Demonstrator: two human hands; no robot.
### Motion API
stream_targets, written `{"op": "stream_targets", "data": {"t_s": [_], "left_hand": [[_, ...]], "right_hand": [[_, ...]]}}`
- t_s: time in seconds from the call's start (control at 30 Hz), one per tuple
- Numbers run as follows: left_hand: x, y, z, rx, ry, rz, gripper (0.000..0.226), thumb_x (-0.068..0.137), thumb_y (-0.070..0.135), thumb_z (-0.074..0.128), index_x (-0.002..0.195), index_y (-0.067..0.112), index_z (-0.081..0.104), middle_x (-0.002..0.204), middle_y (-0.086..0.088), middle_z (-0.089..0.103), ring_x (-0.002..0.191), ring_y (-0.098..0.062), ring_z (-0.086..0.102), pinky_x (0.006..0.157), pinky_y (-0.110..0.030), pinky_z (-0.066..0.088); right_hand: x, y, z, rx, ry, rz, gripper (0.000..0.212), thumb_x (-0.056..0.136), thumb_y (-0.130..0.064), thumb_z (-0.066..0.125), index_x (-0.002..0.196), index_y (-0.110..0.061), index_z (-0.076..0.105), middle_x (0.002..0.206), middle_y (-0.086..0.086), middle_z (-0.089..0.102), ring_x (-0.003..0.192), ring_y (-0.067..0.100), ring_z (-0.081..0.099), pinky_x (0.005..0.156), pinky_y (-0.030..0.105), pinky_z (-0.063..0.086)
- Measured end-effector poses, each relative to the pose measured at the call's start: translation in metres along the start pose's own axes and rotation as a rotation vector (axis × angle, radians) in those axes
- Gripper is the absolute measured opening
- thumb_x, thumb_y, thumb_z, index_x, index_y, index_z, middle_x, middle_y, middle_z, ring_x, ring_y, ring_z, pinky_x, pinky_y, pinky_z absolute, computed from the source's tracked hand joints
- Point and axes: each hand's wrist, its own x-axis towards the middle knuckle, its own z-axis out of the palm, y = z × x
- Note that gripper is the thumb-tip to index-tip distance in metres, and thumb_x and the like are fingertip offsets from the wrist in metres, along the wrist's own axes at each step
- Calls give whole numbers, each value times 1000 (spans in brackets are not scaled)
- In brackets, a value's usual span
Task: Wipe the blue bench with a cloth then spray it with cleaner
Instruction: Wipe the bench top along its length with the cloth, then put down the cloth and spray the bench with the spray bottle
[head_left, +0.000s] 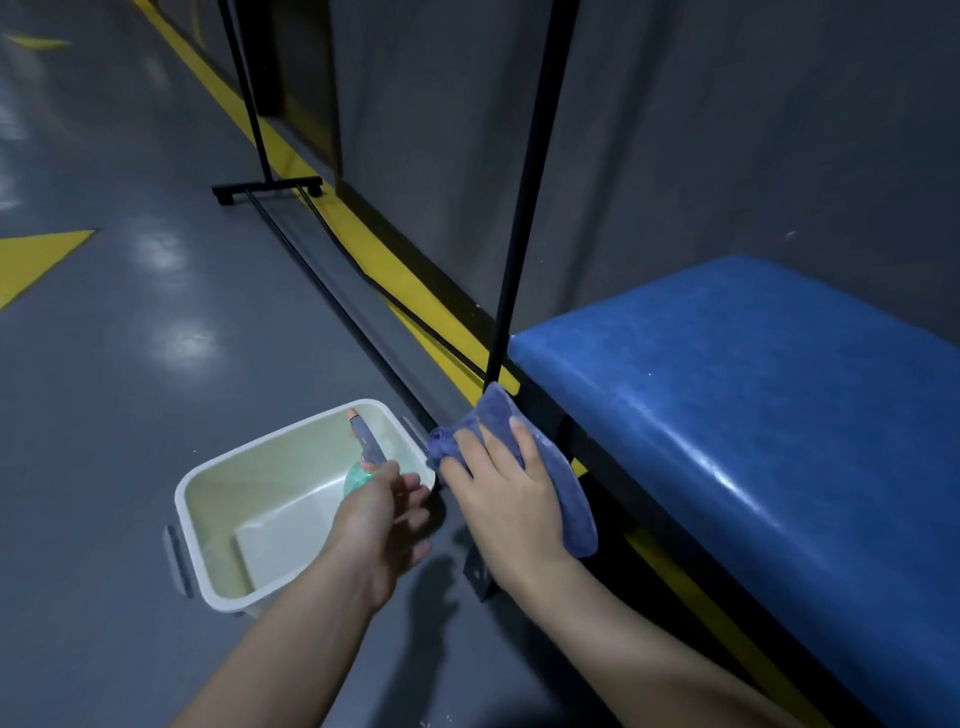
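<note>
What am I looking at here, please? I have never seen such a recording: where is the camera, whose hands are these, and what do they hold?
There is no machine here: a person works with two bare hands. The single picture comes from a camera worn on the head, looking down. The left hand grips a spray bottle in or just above a white tub, which stands on the grey floor. The right hand holds a blue cloth near the end of the blue bench, not yet on its seat. A black rack post rises behind the cloth.
</note>
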Motion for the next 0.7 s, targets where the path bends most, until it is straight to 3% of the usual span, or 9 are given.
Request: {"op": "stream_targets", "data": {"t_s": [0.1, 0.2, 0.3, 0.37, 0.43, 0.57, 0.63, 0.7], "left_hand": [[9, -19, 2, 19, -63, -57, 35, 98, 43, 35, 92, 17, 58, 97, -2, 59, 90, -20, 55, 74, -34, 43], [18, -34, 7, 1, -114, -109, 37, 98, 45, 36, 99, 16, 58, 85, -4, 58, 72, -17, 56, 59, -29, 47], [26, -52, -4, -24, -74, -149, 36, 98, 44, 37, 85, 16, 58, 72, -3, 52, 54, -14, 54, 52, -26, 46], [35, -65, -20, -49, -47, -170, 33, 98, 42, 38, 97, 15, 58, 85, -5, 57, 58, -14, 56, 54, -27, 46], [46, -78, -37, -60, -17, -191, 34, 99, 40, 37, 111, 14, 55, 103, -7, 56, 68, -15, 54, 59, -28, 44], [64, -108, -67, 70, -9, -223, 43, 95, 49, 40, 118, 15, 54, 91, -6, 56, 76, -19, 52, 65, -29, 43], [70, -124, -75, 83, -97, -264, 51, 93, 55, 38, 121, 16, 57, 97, -7, 60, 89, -22, 56, 77, -33, 46], [75, -136, -77, -44, -154, -279, 50, 96, 49, 38, 124, 11, 56, 94, -11, 66, 83, -23, 64, 72, -31, 53]], "right_hand": [[-22, -10, 22, 59, -113, 20, 22, 71, -22, 50, 84, -28, 67, 91, -9, 70, 95, 10, 68, 105, 36, 25], [-43, -27, 47, 167, -343, 100, 31, 60, -31, 69, 90, -30, 67, 96, -9, 68, 104, 11, 65, 112, 36, 7], [-58, -43, 60, 346, -426, 235, 18, 69, -32, 52, 81, -31, 66, 86, -12, 66, 94, 10, 65, 108, 32, 14], [-66, -49, 64, 522, -513, 320, 19, 73, -27, 45, 81, -29, 62, 89, -10, 63, 100, 13, 61, 102, 32, 18], [-77, -53, 67, 640, -528, 392, 19, 80, -20, 49, 90, -29, 61, 101, -7, 62, 109, 15, 53, 100, 30, 19], [-103, -72, 73, 762, -518, 543, 27, 83, -29, 48, 105, -27, 63, 107, -3, 63, 103, 17, 54, 79, 16, 20], [-115, -86, 78, 717, -493, 559, 36, 73, -39, 41, 104, -31, 59, 100, -4, 67, 98, 11, 54, 79, 16, 22], [-127, -98, 90, 724, -549, 534, 42, 70, -43, 44, 111, -36, 49, 110, -2, 67, 110, 8, 50, 93, 20, 27]]}}
